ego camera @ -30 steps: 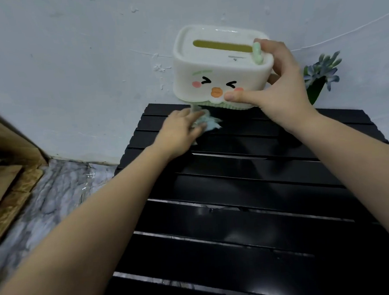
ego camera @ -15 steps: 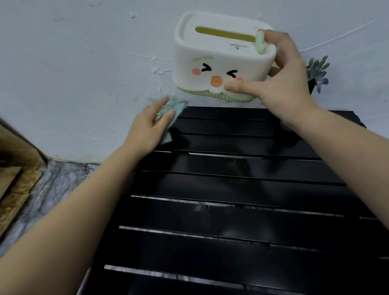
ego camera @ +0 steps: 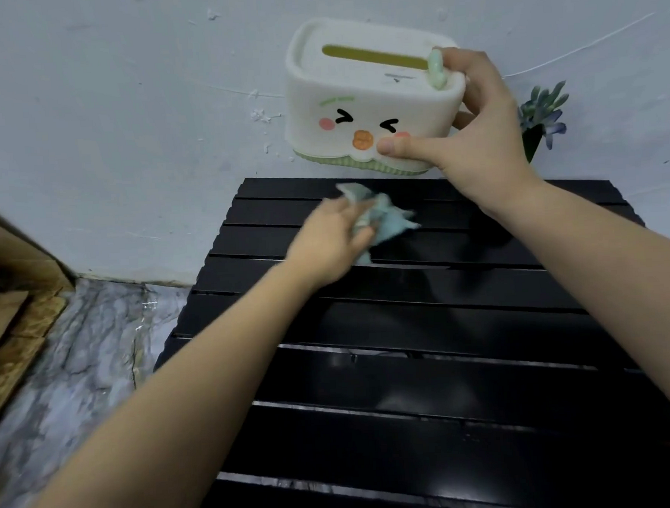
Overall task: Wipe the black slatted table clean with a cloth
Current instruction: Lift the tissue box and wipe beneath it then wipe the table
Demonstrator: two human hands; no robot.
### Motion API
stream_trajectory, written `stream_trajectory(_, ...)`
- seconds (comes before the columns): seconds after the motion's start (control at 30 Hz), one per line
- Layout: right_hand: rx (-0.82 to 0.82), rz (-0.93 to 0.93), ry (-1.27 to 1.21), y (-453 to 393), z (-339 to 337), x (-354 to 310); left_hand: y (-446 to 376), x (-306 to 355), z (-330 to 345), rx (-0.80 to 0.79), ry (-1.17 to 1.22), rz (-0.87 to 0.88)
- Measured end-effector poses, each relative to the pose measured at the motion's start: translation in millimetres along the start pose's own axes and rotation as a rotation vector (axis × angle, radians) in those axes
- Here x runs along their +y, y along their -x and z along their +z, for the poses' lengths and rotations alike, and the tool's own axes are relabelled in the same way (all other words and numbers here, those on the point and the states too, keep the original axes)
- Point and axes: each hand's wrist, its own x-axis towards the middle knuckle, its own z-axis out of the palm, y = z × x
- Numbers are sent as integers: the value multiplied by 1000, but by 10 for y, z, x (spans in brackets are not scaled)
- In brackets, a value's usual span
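The black slatted table (ego camera: 426, 326) fills the lower right of the view, its far edge against a pale wall. My left hand (ego camera: 328, 238) presses a crumpled light blue cloth (ego camera: 386, 220) onto the far slats, and both are blurred by motion. My right hand (ego camera: 478, 129) holds a white tissue box (ego camera: 356, 101) with a cartoon face lifted above the table's back edge, thumb on its front and fingers around its right end.
A small blue-green artificial plant (ego camera: 543, 114) stands at the back right by the wall. Grey marble floor (ego camera: 71, 364) lies left of the table. Brown cardboard (ego camera: 6, 310) leans at the far left.
My left hand swept the cloth from the table's back left corner to the right, now under the lifted box. The right hand still holds the box up in about the same place.
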Motion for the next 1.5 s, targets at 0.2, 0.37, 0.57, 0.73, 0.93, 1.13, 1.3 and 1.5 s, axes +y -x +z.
stream_trajectory(0.2,-12,-6,18,36,-120,-66,423,684,222,-90,359,207)
stream_trajectory(0.37,7,-9,34,42,-183,-192,538,520,-226,9,818,-260)
stream_trajectory(0.57,24,-9,39,15,-123,-194,409,-206,-931,116,846,-565)
stream_trajectory(0.73,10,-7,28,27,-64,-141,427,-313,-952,-34,873,-536)
stream_trajectory(0.93,1,-3,40,56,-38,-145,578,64,-595,-338,374,-221)
stream_trajectory(1.13,1,1,26,65,-55,-155,587,-17,-600,-58,274,-206)
stream_trajectory(1.3,16,-6,23,7,-71,-150,337,-249,-817,284,236,-301)
stream_trajectory(1.5,34,7,17,-13,-74,-35,60,-859,-603,87,-178,-619)
